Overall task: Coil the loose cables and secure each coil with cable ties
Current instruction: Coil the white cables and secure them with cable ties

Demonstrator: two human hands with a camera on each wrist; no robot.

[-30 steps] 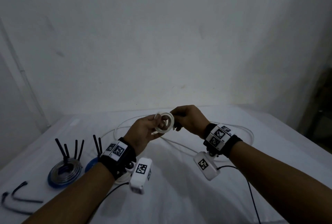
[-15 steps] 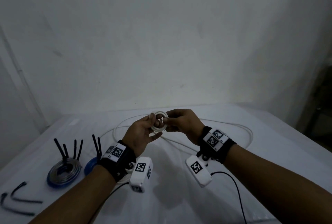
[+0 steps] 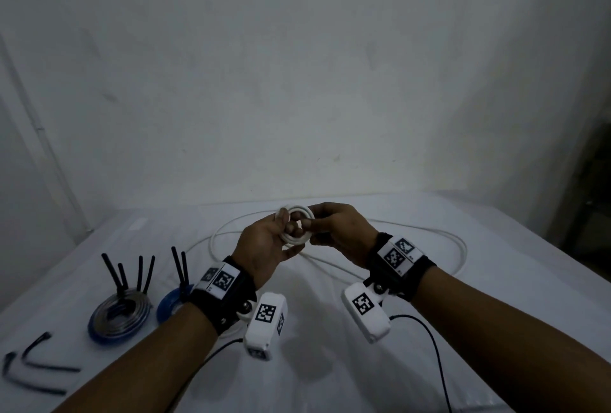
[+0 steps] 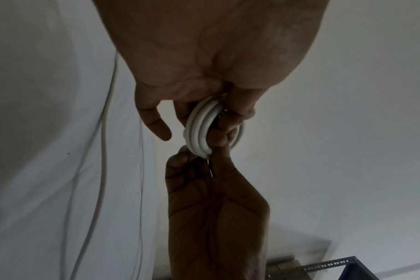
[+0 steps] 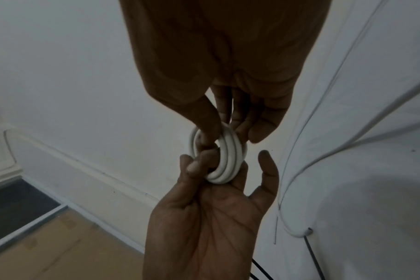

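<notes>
A small coil of white cable (image 3: pixel 296 225) is held up over the white table (image 3: pixel 330 363), between both hands. My left hand (image 3: pixel 287 229) grips its left side, with a finger hooked through the ring and the thumb on the rim. My right hand (image 3: pixel 310 224) pinches the right side. The left wrist view shows three turns of the coil (image 4: pixel 199 130) side by side. The right wrist view shows the same coil (image 5: pixel 228 159) against the left palm. The rest of the white cable (image 3: pixel 458 247) lies loose in wide loops behind the hands.
At the left lie a grey-and-blue coil (image 3: pixel 119 318) and a blue coil (image 3: pixel 170 303), both with black ties standing up. Loose black cable ties (image 3: pixel 36 369) lie at the near left edge. A wall stands just behind the table.
Both hands kept hold of the white coil. The right hand moved left, closer to the left hand, and the coil shifted slightly left and turned in the fingers.
</notes>
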